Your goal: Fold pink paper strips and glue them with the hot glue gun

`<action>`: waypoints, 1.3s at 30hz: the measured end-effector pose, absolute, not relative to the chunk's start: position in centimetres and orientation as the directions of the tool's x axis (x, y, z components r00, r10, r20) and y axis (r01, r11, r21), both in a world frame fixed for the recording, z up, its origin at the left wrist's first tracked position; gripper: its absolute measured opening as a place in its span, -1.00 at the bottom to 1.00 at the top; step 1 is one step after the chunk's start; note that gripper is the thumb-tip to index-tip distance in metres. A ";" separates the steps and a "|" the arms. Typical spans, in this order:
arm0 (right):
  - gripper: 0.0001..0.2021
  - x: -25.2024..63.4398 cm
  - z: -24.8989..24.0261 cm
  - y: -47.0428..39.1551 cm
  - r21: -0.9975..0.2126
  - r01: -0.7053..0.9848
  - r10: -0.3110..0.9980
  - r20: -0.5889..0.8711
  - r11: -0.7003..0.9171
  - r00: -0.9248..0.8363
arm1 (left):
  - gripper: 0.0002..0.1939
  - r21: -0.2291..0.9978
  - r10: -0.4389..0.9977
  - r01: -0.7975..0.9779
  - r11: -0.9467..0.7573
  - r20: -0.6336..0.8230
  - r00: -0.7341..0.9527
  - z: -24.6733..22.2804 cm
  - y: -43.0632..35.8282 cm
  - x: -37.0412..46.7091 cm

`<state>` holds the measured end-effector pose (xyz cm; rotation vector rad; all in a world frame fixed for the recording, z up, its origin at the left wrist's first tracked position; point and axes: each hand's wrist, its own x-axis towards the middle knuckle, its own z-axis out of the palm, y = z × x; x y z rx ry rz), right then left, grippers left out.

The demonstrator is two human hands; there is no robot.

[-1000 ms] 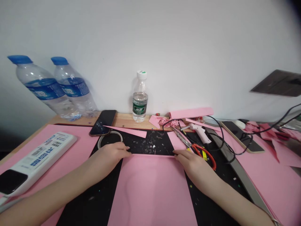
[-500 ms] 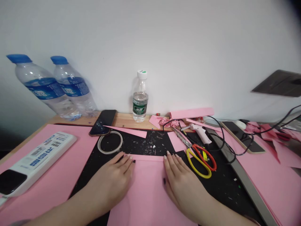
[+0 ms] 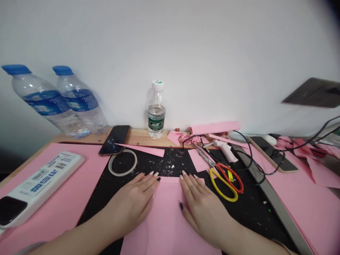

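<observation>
A pink sheet of paper (image 3: 170,223) lies on the black mat (image 3: 117,193), its far edge folded over in a narrow strip. My left hand (image 3: 136,200) rests flat on the left part of that fold, fingers stretched forward. On the right part, my right hand (image 3: 202,205) presses down with fingers extended and the thumb apart. Neither hand grasps anything. Scissors (image 3: 225,180) with one yellow and one red handle loop lie just right of my right hand. Beyond my left hand is a roll of tape (image 3: 109,166).
A water bottle (image 3: 156,115) stands by the wall; two larger bottles (image 3: 77,102) lean at left. Around the mat are a phone (image 3: 115,139), a white power bank (image 3: 45,187), a glue gun (image 3: 225,150), black cables, another phone (image 3: 273,154), pink scraps (image 3: 187,138) and a grey ruler (image 3: 278,212).
Both hands have slid inward along the fold and are closer together. More of the folded strip shows right of my right hand. The view has shifted slightly.
</observation>
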<state>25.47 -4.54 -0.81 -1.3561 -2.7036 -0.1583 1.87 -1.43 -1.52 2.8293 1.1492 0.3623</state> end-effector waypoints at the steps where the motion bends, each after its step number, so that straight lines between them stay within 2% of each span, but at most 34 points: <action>1: -0.52 26.2 -0.7 -4.6 0.055 0.801 0.788 0.154 0.596 -0.596 | -0.62 0.156 0.709 0.692 -0.705 0.193 0.678 -1.6 -1.5 1.2; 7: -0.61 29.7 -1.0 -4.6 0.190 0.781 0.749 0.222 0.595 -0.624 | -0.65 0.114 0.761 0.758 -0.643 0.208 0.614 -1.9 -1.8 -1.6; 10: -0.67 30.3 -1.0 -4.0 0.190 0.786 0.738 0.272 0.588 -0.618 | -0.67 0.084 0.753 0.760 -0.645 0.241 0.612 -1.6 -1.3 -1.9; 12: -0.71 30.2 -0.6 -3.3 0.119 0.806 0.761 0.274 0.579 -0.588 | -0.66 0.057 0.728 0.743 -0.667 0.261 0.634 -1.2 -0.7 -1.7; 15: -0.75 29.9 0.3 -2.0 -0.082 0.843 0.834 0.227 0.531 -0.503 | -0.65 0.067 0.707 0.718 -0.693 0.262 0.657 -0.4 0.3 -1.3; 18: -0.80 29.8 1.0 -0.6 -0.319 0.847 0.905 0.136 0.426 -0.404 | -0.70 0.178 0.747 0.727 -0.663 0.214 0.629 0.2 1.3 -1.2; 20: -0.83 29.7 1.4 0.1 -0.413 0.847 0.936 0.045 0.335 -0.349 | -0.74 0.265 0.779 0.735 -0.625 0.154 0.607 0.5 2.0 -1.1; 24: -0.90 29.6 2.1 1.0 -0.467 0.865 0.950 -0.142 0.183 -0.278 | -0.80 0.352 0.797 0.734 -0.581 0.067 0.600 0.7 3.4 -1.2; 28: -0.95 29.5 2.5 1.5 -0.476 0.869 0.931 -0.241 0.132 -0.273 | -0.84 0.397 0.798 0.742 -0.540 -0.039 0.602 0.9 4.4 -1.2; 31: -0.92 29.5 2.5 1.6 -0.482 0.865 0.919 -0.260 0.140 -0.295 | -0.92 0.410 0.810 0.750 -0.520 -0.044 0.585 1.3 4.4 -1.1; 39: -0.84 29.9 2.2 1.1 -0.556 0.799 0.919 -0.147 0.229 -0.365 | -0.83 0.326 0.797 0.748 -0.578 0.029 0.603 1.3 3.6 -1.0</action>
